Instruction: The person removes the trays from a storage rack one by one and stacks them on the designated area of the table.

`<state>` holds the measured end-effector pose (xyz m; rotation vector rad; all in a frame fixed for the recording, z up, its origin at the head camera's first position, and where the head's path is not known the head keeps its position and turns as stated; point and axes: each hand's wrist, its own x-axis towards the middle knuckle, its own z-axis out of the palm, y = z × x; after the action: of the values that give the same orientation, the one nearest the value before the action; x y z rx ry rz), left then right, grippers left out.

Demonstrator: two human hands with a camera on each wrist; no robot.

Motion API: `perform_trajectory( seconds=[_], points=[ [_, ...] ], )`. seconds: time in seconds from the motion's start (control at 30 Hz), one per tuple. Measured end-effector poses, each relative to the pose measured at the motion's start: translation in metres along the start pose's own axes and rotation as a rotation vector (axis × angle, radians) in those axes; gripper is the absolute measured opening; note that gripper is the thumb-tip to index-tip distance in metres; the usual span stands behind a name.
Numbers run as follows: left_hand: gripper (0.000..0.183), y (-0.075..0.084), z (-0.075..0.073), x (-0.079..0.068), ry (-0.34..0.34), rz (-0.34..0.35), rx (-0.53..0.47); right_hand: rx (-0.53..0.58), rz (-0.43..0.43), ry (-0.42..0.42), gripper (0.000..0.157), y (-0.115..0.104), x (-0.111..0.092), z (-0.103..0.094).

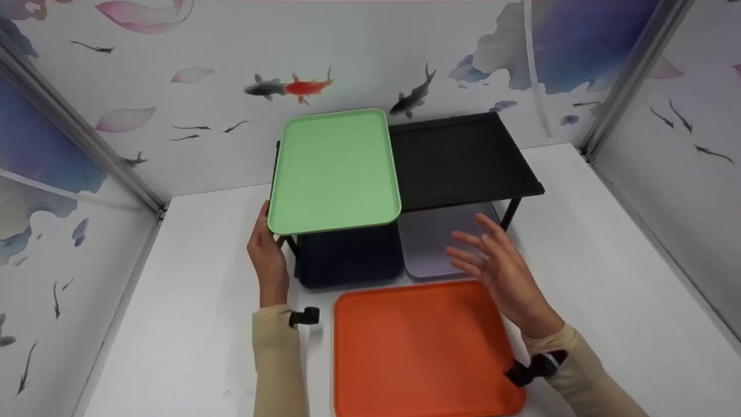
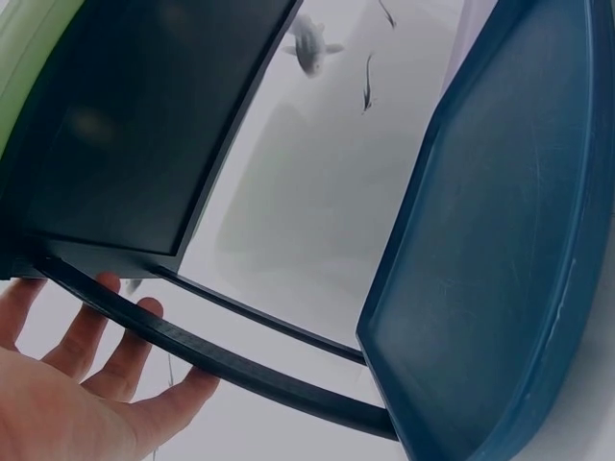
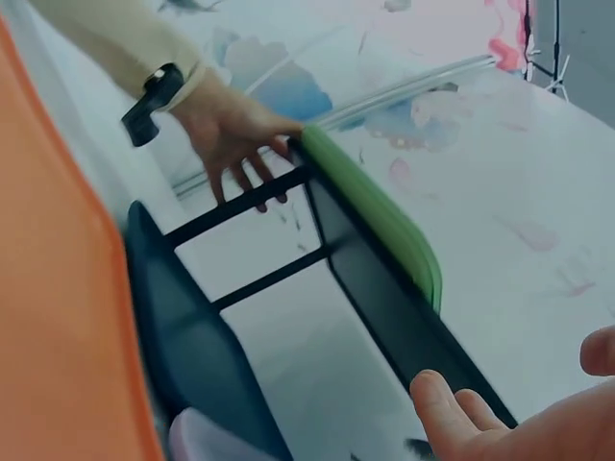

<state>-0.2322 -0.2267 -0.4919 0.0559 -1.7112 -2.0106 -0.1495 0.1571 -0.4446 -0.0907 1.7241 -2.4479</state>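
Observation:
A light green tray lies on the left half of a black rack top, its front edge jutting past the rack. By the tray's front left corner is my left hand. Its spread fingers rest against the rack's black leg without curling round it. My right hand holds nothing; its fingers are spread in front of the rack's right side, above an orange tray. Under the rack sit a dark blue tray and a lilac tray, side by side.
The white table carries the rack and the orange tray in front of it. White panels painted with fish and petals close off the back and both sides, joined by metal posts. Each wrist wears a small black camera.

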Motion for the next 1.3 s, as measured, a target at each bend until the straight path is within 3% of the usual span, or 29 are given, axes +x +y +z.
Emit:
perform_trajectory(
  seconds=[0.17, 0.4, 0.8, 1.3],
  points=[
    [0.047, 0.000, 0.000, 0.000, 0.001, 0.001, 0.010, 0.062, 0.019, -0.053, 0.050, -0.003, 0.015, 0.021],
    [0.046, 0.000, 0.000, 0.001, 0.009, -0.002, 0.011, 0.047, 0.044, -0.137, 0.058, 0.000, 0.037, 0.049],
    [0.047, 0.000, -0.001, 0.002, 0.016, -0.004, 0.041, 0.051, 0.059, -0.120, 0.066, 0.003, 0.065, 0.085],
    [0.050, 0.000, -0.002, 0.003, 0.014, -0.012, 0.047, 0.066, 0.051, -0.096, 0.070, 0.016, 0.082, 0.107]
  ],
)
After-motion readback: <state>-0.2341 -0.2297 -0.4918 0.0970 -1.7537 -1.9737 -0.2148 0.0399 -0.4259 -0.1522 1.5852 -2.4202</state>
